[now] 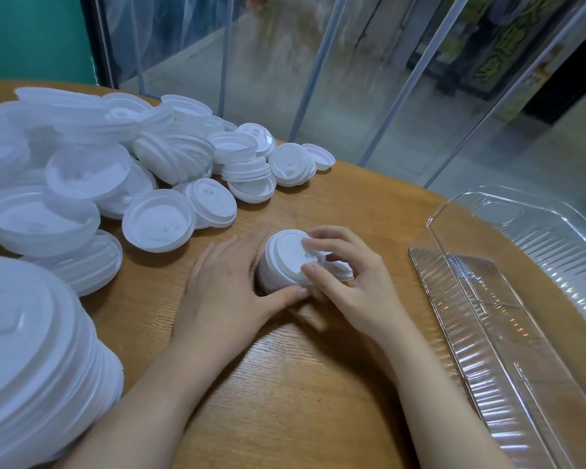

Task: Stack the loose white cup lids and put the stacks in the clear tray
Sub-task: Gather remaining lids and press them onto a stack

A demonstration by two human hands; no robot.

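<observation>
Head view: short stack of white lids [286,262] standing on the wooden table [285,384], left of the clear tray [487,299]. Left hand [227,286] cupping its side, fingers straight, thumb pressed in. Right hand [349,282] curled over the top, pinching. Loose lid pile [115,170] far left of tray. Squaring the stack, likely; next, lifting it rightward into the tray.

lids [156,225] are all plain white, bench [285,384] is tan wood grain, tray [508,333] is clear with ribbed lines, wall [31,35] is teal
</observation>
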